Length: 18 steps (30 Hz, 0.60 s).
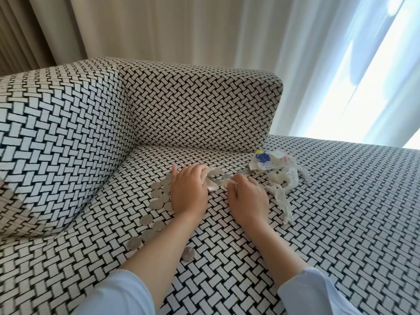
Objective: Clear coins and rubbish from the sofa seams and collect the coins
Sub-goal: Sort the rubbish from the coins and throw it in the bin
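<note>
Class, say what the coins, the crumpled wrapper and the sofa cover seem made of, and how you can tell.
Coins: metal, dull silver sheen, round flat discs. Crumpled wrapper: probably thin clear plastic film, glossy, creased, printed. Sofa cover: woven-look textile, matt, black-and-white basket pattern.

Beige curtains (136,26) hang at left; sheer white curtains (318,64) glow with daylight at right.

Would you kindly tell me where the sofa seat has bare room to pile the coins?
Bare: the black-and-white woven sofa seat between the wrists, and the wide stretch right of the crumpled clear plastic rubbish. Crowded: round silver coins beside the left hand, white paper scraps between it and the right hand.
</note>
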{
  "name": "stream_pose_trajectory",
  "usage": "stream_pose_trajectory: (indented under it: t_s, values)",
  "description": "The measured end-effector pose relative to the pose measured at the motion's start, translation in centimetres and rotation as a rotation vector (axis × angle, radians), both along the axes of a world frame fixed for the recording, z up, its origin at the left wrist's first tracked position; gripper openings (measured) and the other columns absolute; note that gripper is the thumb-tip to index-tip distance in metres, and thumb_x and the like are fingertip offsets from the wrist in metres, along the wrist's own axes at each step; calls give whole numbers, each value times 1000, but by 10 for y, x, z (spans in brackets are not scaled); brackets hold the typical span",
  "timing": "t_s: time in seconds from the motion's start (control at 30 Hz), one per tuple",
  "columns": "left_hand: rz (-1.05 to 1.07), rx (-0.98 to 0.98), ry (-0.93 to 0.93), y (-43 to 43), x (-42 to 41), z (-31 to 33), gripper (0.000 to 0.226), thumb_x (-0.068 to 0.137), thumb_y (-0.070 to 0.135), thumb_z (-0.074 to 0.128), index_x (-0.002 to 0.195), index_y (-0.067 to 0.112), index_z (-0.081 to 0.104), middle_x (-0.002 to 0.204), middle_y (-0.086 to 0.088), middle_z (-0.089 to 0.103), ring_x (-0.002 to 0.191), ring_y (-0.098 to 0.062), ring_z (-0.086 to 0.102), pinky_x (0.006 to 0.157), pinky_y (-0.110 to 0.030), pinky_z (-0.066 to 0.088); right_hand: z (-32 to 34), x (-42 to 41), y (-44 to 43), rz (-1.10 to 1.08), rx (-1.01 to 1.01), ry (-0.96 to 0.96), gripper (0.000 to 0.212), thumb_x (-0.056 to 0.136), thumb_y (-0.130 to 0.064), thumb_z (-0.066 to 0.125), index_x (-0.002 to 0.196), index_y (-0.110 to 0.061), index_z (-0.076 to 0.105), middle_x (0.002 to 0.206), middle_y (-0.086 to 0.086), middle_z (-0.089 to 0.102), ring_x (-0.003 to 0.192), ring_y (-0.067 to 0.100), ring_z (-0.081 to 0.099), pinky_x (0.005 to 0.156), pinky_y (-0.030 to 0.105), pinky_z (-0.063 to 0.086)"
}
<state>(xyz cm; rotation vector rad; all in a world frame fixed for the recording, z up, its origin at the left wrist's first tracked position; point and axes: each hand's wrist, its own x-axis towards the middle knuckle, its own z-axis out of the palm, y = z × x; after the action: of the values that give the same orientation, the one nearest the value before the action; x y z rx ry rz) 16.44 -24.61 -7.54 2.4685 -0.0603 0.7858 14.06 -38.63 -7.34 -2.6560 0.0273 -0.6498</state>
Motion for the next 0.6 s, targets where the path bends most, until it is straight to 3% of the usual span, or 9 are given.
stream_pose_trajectory:
  t_s: [0.1, 0.17, 0.23, 0.37, 0.47, 0.6]
  values:
    - [-20, -52, -65, -1, -2, 2, 19, 98, 21, 49, 109, 21, 64, 103, 10, 67, 100, -10, 59, 117, -38, 27, -1, 0, 0, -23, 5, 2, 16, 101, -35, 41, 90, -26, 49, 60, -13, 50, 58, 11, 51, 47, 24, 28]
    - [-43, -130, -64, -2, -4, 4, 23, 100, 24, 40, 110, 20, 60, 102, 9, 65, 95, -12, 59, 96, -36, 47, 0, 0, -1, -57, 9, -20, 18, 102, -36, 39, 93, -26, 50, 59, -11, 54, 53, 10, 52, 46, 23, 31]
    - [-56, -200, -71, -4, -6, 6, 26, 102, 27, 33, 109, 19, 57, 99, 8, 62, 86, -12, 58, 72, -35, 53, 0, -1, -1, -90, 45, -40, 19, 102, -36, 38, 94, -24, 50, 56, -9, 54, 50, 10, 52, 46, 25, 36]
    - [-45, -229, -77, -5, -8, 6, 31, 98, 33, 26, 99, 19, 54, 84, 10, 57, 68, -10, 52, 51, -28, 45, 0, -1, -2, -98, 121, -32, 16, 102, -36, 39, 97, -25, 49, 55, -8, 55, 50, 13, 54, 49, 27, 43]
    - [-80, -165, -1, -4, -9, 6, 21, 87, 32, 28, 71, 23, 39, 61, 11, 40, 56, -10, 39, 46, -26, 27, 0, -1, -2, -77, 123, -36, 16, 101, -36, 40, 95, -25, 49, 54, -7, 54, 49, 12, 54, 46, 27, 41]
    - [-80, -86, 50, -4, -9, 6, 26, 86, 33, 39, 63, 20, 38, 54, 5, 43, 52, -14, 38, 45, -28, 21, -2, -1, -4, -41, 222, -77, 16, 101, -35, 41, 102, -25, 53, 52, -6, 53, 46, 12, 52, 45, 28, 41]
